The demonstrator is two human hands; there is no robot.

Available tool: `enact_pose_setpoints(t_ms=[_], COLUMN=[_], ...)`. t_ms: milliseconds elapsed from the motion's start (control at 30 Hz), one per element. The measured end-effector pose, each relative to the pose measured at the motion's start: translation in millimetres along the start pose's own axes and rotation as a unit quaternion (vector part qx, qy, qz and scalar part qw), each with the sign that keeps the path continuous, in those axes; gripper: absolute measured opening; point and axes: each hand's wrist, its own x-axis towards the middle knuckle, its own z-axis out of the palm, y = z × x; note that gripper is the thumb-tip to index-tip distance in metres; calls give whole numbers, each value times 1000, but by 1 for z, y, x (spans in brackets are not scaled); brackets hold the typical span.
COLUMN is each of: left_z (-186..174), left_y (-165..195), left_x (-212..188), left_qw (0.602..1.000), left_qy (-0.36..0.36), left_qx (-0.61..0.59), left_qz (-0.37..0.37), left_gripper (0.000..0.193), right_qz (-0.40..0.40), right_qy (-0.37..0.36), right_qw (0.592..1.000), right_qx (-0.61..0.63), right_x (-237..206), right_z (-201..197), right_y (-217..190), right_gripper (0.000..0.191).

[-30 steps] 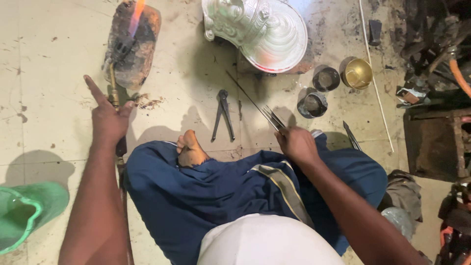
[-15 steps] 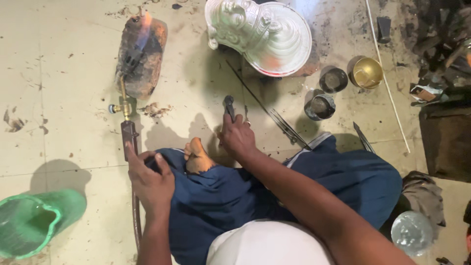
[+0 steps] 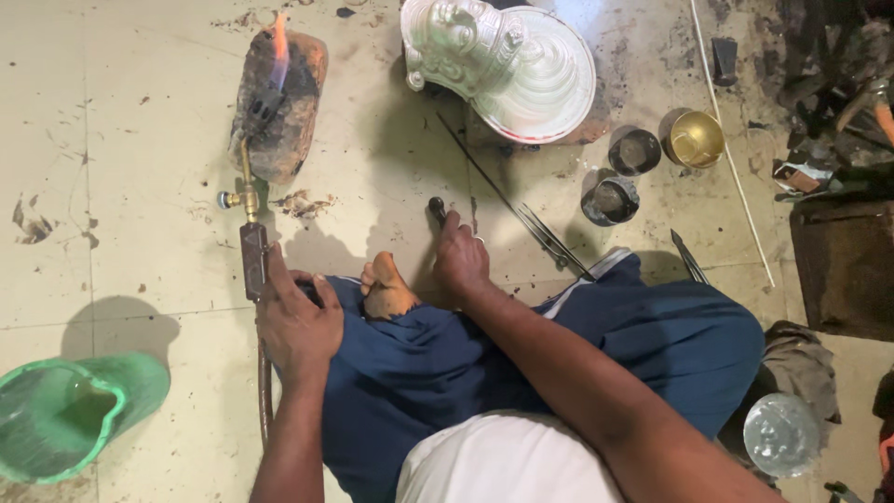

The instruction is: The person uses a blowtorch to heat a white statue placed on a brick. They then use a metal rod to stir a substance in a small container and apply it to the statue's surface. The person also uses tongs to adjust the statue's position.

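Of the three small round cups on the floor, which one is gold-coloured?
The shiny gold-coloured round metal cup, the rightmost of the three. The two dark round metal cups, one beside it and one below, are blackened, not shiny gold.

Bare forearms, no sleeves. Left hand (image 3: 298,326) and right hand (image 3: 461,261) bare, a pale ring on a finger of the right. Dark blue trousers (image 3: 596,345) with a white-and-grey stripe along the side seam. White shirt (image 3: 503,461) at the lower edge. One bare foot (image 3: 386,291) against the blue cloth.
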Motion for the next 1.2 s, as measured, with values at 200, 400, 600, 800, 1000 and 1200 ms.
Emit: enact_pose_setpoints(t_ms=[200, 400, 600, 800, 1000, 1200], left_z=[-1, 6, 16, 21, 22, 24], left_y=[-4, -7, -12, -6, 0, 2], left_x=[-7, -13, -18, -19, -17, -16], left_qw=[999, 999, 997, 998, 999, 999], left_qy=[19, 17, 45, 31, -1, -10], left_qx=[2, 1, 4, 8, 16, 37], left_qz=[36, 37, 63, 54, 31, 30], left_gripper=[64, 64, 61, 53, 50, 50], right_qz=[51, 47, 157, 187, 150, 158], right_qy=[-39, -200, -197, -45, 25, 11], right_qw=[995, 806, 719, 708, 773, 785], right_qx=[71, 555, 647, 680, 616, 598], right_x=[-1, -24, -46, -50, -16, 25], right_z=[-12, -42, -67, -79, -96, -108], right_y=[20, 47, 77, 124, 155, 159], right_gripper=[46, 25, 28, 29, 11, 7])
